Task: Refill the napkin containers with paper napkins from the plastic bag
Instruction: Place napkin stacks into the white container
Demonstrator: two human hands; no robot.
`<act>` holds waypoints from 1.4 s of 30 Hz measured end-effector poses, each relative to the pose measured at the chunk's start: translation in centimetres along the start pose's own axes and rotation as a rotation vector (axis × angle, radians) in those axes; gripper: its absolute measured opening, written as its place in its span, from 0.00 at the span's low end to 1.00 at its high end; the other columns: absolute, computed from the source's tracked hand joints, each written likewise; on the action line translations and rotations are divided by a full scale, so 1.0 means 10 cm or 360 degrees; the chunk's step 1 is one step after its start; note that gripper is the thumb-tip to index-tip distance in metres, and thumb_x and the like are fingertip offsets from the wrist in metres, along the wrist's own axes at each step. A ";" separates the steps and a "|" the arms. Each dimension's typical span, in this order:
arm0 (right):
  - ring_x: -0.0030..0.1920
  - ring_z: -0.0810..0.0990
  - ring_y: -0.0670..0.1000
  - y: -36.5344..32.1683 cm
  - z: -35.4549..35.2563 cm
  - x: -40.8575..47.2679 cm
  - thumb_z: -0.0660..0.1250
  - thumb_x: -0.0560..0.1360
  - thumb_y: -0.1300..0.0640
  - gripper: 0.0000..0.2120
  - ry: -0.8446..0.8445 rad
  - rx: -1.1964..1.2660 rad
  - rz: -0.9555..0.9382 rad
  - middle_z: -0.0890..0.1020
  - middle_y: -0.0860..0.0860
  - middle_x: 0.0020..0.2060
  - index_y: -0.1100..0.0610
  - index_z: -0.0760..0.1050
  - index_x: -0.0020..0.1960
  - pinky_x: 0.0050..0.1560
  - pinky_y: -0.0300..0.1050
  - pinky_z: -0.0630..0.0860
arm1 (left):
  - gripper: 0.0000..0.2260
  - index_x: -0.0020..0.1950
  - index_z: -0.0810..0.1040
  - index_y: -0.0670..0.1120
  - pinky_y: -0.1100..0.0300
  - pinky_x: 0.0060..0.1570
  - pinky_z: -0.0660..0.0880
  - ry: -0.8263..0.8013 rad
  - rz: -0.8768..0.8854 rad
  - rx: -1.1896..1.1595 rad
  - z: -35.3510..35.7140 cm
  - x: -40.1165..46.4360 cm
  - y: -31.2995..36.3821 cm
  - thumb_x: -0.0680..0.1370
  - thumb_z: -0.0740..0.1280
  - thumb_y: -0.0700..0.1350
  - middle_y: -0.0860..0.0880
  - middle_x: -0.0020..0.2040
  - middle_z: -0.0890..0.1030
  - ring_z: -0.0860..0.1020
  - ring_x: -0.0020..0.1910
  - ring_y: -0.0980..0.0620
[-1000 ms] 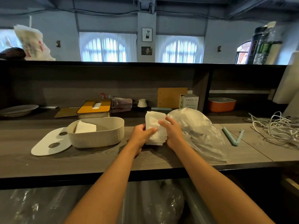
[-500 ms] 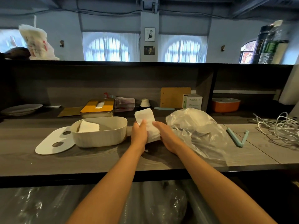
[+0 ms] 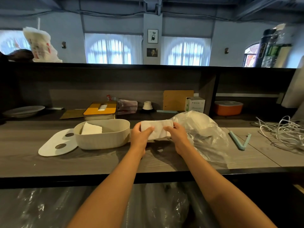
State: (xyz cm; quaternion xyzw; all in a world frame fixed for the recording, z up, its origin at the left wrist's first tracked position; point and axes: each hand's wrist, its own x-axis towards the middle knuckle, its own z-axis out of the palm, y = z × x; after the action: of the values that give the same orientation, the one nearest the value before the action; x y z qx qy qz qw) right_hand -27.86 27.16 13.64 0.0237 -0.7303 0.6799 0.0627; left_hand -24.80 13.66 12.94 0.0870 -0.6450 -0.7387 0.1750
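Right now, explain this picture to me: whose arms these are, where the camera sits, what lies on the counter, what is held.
No machine here: a person's bare arms, filmed by one camera worn on the head, looking forward and down. The left hand and right hand grip a white stack of paper napkins between them, above the grey wooden counter. On it sit a beige oval plastic container holding some napkins, its flat white two-holed lid, a clear crumpled plastic bag and tangled white cables.
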 end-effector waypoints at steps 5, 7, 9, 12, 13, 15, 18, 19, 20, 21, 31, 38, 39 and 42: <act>0.65 0.72 0.56 0.00 0.10 -0.02 0.64 0.77 0.46 0.24 0.0014 -0.0163 0.0127 0.73 0.53 0.67 0.55 0.70 0.70 0.65 0.55 0.72 | 0.15 0.68 0.72 0.49 0.62 0.42 0.70 0.0068 0.0120 0.0324 0.07 -0.06 0.03 0.81 0.64 0.48 0.51 0.58 0.72 0.71 0.54 0.52; 0.68 0.70 0.57 0.02 0.12 0.00 0.62 0.77 0.41 0.29 0.0042 -0.0286 0.0101 0.70 0.54 0.71 0.55 0.66 0.74 0.68 0.57 0.70 | 0.13 0.64 0.73 0.48 0.64 0.36 0.67 0.0145 0.0120 0.0413 0.09 -0.07 0.04 0.83 0.61 0.52 0.51 0.55 0.73 0.71 0.51 0.54; 0.68 0.70 0.56 0.02 0.14 -0.01 0.60 0.79 0.41 0.27 0.0093 -0.0336 0.0044 0.71 0.54 0.70 0.55 0.66 0.73 0.65 0.54 0.71 | 0.12 0.61 0.73 0.48 0.63 0.37 0.67 0.0218 0.0096 0.0438 0.11 -0.05 0.04 0.83 0.60 0.53 0.51 0.53 0.74 0.72 0.50 0.53; 0.62 0.72 0.52 0.00 0.16 -0.02 0.60 0.81 0.46 0.20 0.0117 -0.0263 -0.0054 0.74 0.54 0.66 0.54 0.70 0.69 0.56 0.46 0.70 | 0.07 0.56 0.72 0.49 0.66 0.36 0.67 0.0285 0.0171 0.0479 0.14 -0.04 0.04 0.83 0.61 0.50 0.51 0.51 0.74 0.72 0.49 0.53; 0.60 0.72 0.51 -0.01 0.16 -0.02 0.61 0.81 0.47 0.18 0.0127 -0.0237 -0.0084 0.75 0.54 0.65 0.54 0.71 0.67 0.55 0.45 0.70 | 0.05 0.55 0.71 0.49 0.65 0.37 0.68 0.0299 0.0227 0.0489 0.15 -0.04 0.04 0.82 0.62 0.49 0.51 0.51 0.74 0.72 0.49 0.54; 0.57 0.72 0.49 -0.02 0.17 -0.01 0.62 0.80 0.49 0.14 0.0135 -0.0176 -0.0078 0.75 0.53 0.62 0.53 0.73 0.64 0.54 0.45 0.72 | 0.03 0.55 0.72 0.50 0.63 0.41 0.70 0.0335 0.0320 0.0489 0.15 -0.03 0.03 0.82 0.63 0.47 0.52 0.49 0.74 0.73 0.49 0.54; 0.55 0.71 0.48 -0.01 0.18 0.01 0.62 0.81 0.49 0.14 0.0121 -0.0123 0.0001 0.74 0.49 0.57 0.54 0.73 0.64 0.52 0.44 0.70 | 0.02 0.52 0.74 0.50 0.62 0.45 0.70 0.0394 0.0352 0.0499 0.13 -0.02 0.01 0.82 0.62 0.46 0.53 0.47 0.75 0.74 0.48 0.54; 0.55 0.71 0.48 -0.01 0.19 0.01 0.62 0.81 0.49 0.15 0.0121 -0.0121 0.0017 0.74 0.49 0.55 0.55 0.73 0.65 0.51 0.44 0.69 | 0.03 0.52 0.75 0.49 0.62 0.45 0.70 0.0414 0.0347 0.0510 0.12 -0.01 0.01 0.82 0.62 0.46 0.53 0.47 0.76 0.74 0.49 0.54; 0.55 0.71 0.49 -0.01 0.19 0.02 0.62 0.81 0.49 0.15 0.0110 -0.0126 0.0021 0.74 0.49 0.54 0.55 0.74 0.64 0.51 0.44 0.69 | 0.04 0.51 0.76 0.49 0.62 0.45 0.70 0.0423 0.0341 0.0518 0.13 0.00 0.00 0.82 0.62 0.47 0.53 0.48 0.76 0.74 0.49 0.55; 0.55 0.72 0.49 -0.01 0.20 0.01 0.62 0.81 0.49 0.15 0.0093 -0.0134 0.0022 0.75 0.49 0.54 0.56 0.75 0.63 0.50 0.44 0.70 | 0.04 0.52 0.76 0.49 0.63 0.44 0.70 0.0417 0.0328 0.0530 0.13 0.01 0.00 0.82 0.62 0.47 0.53 0.49 0.76 0.74 0.49 0.55; 0.57 0.74 0.51 -0.03 0.20 -0.03 0.63 0.80 0.52 0.10 0.0010 -0.0056 -0.0011 0.75 0.50 0.57 0.51 0.74 0.60 0.51 0.45 0.72 | 0.06 0.48 0.78 0.49 0.65 0.37 0.67 0.0258 0.0263 0.0521 0.13 -0.01 0.00 0.81 0.63 0.47 0.54 0.44 0.77 0.73 0.41 0.58; 0.52 0.75 0.50 -0.04 0.20 -0.04 0.60 0.81 0.49 0.11 0.0006 -0.0138 0.0014 0.77 0.51 0.50 0.56 0.75 0.56 0.52 0.46 0.72 | 0.11 0.56 0.83 0.44 0.63 0.42 0.68 0.0272 0.0307 0.0688 0.14 0.00 -0.01 0.82 0.64 0.47 0.52 0.47 0.79 0.74 0.46 0.56; 0.51 0.74 0.49 -0.04 0.20 -0.06 0.59 0.82 0.50 0.11 0.0025 -0.0141 -0.0007 0.76 0.51 0.50 0.56 0.74 0.57 0.52 0.45 0.70 | 0.11 0.57 0.83 0.44 0.62 0.46 0.69 0.0309 0.0289 0.0690 0.14 0.00 0.00 0.82 0.64 0.47 0.51 0.49 0.80 0.73 0.47 0.55; 0.52 0.72 0.47 -0.05 0.20 -0.08 0.57 0.83 0.51 0.16 0.0008 -0.0191 -0.0105 0.76 0.50 0.53 0.59 0.76 0.62 0.52 0.43 0.67 | 0.10 0.53 0.83 0.46 0.62 0.43 0.70 0.0314 0.0285 0.0710 0.12 0.02 0.00 0.82 0.63 0.48 0.50 0.48 0.81 0.74 0.44 0.56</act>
State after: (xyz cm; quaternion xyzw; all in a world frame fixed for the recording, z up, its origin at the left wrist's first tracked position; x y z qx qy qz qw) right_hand -27.14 25.13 13.88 0.0422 -0.7683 0.6326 0.0881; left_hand -25.38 14.71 13.10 0.1376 -0.7770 -0.5476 0.2783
